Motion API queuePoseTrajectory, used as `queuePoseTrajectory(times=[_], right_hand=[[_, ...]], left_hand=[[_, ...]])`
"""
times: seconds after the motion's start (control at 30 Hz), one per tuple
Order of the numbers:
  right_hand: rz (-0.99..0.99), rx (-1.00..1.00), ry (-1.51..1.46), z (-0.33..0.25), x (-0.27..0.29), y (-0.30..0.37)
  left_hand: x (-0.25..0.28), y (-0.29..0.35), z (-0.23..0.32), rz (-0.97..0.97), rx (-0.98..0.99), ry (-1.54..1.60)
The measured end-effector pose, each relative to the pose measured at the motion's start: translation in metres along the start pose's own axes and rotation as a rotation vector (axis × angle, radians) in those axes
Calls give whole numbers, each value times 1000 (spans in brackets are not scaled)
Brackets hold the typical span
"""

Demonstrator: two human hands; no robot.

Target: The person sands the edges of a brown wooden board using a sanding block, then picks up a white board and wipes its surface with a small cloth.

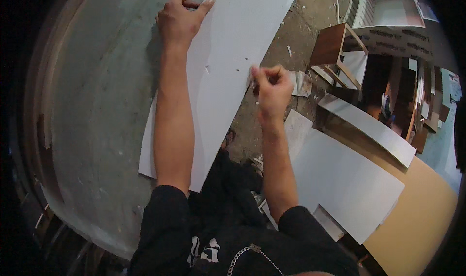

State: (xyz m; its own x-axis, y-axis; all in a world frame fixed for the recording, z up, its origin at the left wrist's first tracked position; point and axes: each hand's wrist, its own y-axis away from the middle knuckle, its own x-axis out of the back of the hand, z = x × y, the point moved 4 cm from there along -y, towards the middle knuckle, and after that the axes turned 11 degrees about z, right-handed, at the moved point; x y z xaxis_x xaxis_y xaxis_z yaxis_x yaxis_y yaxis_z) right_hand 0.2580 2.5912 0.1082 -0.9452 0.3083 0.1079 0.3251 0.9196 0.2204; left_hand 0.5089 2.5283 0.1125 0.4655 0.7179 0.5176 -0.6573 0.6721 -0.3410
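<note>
A long white board [225,38] lies slantwise on the grey-green worktop [107,81], its narrow end toward me. My left hand [182,21] rests at the board's left edge near the far end, thumb and fingers apart over its white face. Just off the right edge of the board is my right hand [274,89], its fingers curled in and the thumb drawn against them. Slight blur and the curled fingers hide what it holds, if anything. Two small dark marks [238,70] show on the board near that hand.
Right of me, a large white panel [340,174] lies by a tan sheet [417,208], with a narrower white panel [369,128] beyond. A brown wooden frame [330,45] and a white cabinet [393,11] stand farther off. Scraps litter the brown floor [296,33].
</note>
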Motion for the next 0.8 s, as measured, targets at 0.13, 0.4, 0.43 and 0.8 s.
queuePoseTrajectory(times=[0.13,0.4,0.43,0.8], right_hand=[[-26,-39,-15,16,3,9],[-18,48,117,29,16,0],[-23,41,80,30,13,4],[-85,42,39,22,15,30]], left_hand=[[-1,1,-6,-4,-1,-5],[-4,1,7,-27,70,-11],[-1,2,5,-32,74,-27],[0,6,-2,-33,86,-32]])
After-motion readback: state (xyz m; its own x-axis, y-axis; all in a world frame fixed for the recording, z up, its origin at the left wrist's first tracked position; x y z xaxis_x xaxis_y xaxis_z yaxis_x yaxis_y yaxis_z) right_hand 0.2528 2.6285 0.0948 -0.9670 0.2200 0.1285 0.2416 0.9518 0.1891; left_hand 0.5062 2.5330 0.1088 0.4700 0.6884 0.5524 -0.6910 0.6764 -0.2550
